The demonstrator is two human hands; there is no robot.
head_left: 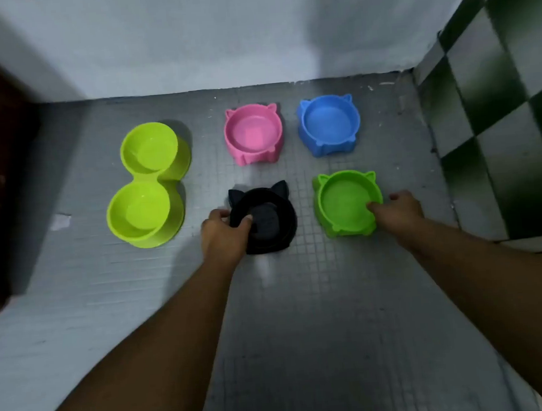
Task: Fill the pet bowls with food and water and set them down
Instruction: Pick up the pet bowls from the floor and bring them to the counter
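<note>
On the tiled floor [303, 300], the black cat-eared bowl [274, 218] is pinched at its rim by the left hand [222, 238], the green cat-eared bowl [343, 199] by the right hand [399, 209], thumbs inside. The 2 should probably be lifted level.

One black bowl [274, 218] left of green bowl [343, 199], both cat-eared

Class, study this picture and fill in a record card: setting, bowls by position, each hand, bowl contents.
setting: grey tiled floor, pale wall behind
far row: pink bowl, blue bowl
near row: black bowl, green bowl
left side: lime double bowl
left hand: grips black bowl's rim
right hand: grips green bowl's rim
contents: no food visible in any bowl
</note>
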